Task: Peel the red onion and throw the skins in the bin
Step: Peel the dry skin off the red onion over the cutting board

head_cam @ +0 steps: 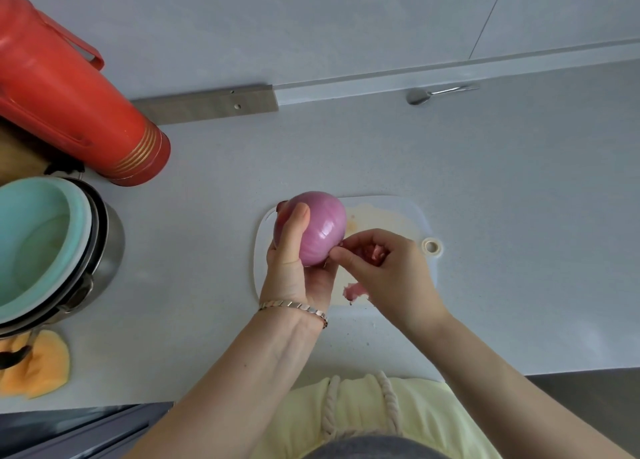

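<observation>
Yellow top [363,406]: nearest thing, bottom centre, twisted cord across it.
Bench front edge: just past the top, runs left to right; dark cabinet front below it at bottom left.
Bracelet [294,306]: metal links, on the left wrist.
Left hand [294,268]: grips the red onion [322,230]; thumb lies up its near side, fingers curled round the far side.
Red onion: held up off the surface, over the left end of the cutting board [398,216]; glossy pink-purple, mostly bare, fine lengthwise lines, one short nick on the side.
Right hand [391,271]: fingers and thumb pinch at the onion's lower right end; skin bits [375,252], pinkish, bunched in the curled fingers.
Skin scrap [355,291]: pink, lying on the board's near edge, below the right hand.
Cutting board: white, rounded corners, yellowish stain in the middle, hang hole [432,246] at the right end.
Bench [519,216]: pale grey; broad stretch right of the board and behind it to the wall.
Orange cloth [41,365]: left, near the front edge.
Pot stack [110,247]: steel, left edge, teal bowl [34,236] nested on top.
Red flask [69,112]: behind the pots, gold rings at its base, well apart from the board.
Metal strip [207,105]: along the back edge by the wall.
Spoon [436,93]: steel, far back right, against the wall ledge.
</observation>
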Motion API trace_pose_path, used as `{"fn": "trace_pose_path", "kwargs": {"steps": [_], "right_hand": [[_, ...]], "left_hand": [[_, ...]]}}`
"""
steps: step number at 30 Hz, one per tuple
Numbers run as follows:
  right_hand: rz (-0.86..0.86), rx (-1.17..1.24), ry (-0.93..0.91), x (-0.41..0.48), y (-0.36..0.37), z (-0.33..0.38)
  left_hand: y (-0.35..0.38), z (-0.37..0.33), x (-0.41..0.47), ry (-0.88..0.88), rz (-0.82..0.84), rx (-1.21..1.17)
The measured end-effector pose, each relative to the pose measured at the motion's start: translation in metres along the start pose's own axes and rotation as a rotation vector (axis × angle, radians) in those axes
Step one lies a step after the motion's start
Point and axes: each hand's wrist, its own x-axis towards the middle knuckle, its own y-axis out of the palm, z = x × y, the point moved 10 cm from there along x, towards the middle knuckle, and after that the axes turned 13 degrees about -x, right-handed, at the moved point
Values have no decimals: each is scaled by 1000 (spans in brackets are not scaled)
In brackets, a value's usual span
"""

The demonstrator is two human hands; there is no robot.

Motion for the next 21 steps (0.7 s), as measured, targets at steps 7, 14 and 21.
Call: {"fn": "trace_pose_path", "kwargs": {"steps": [7,14,21], "right_hand": [[10,95,-72,2,-3,10],[-150,-258,-385,-2,-6,30],[-245,-309,-566,-14,-5,30]], "left_hand": [[11,-5,0,-2,143,75],[2,4,-7,-90,-34,34],[-9,17,-8,-135,-203,-66]]}}
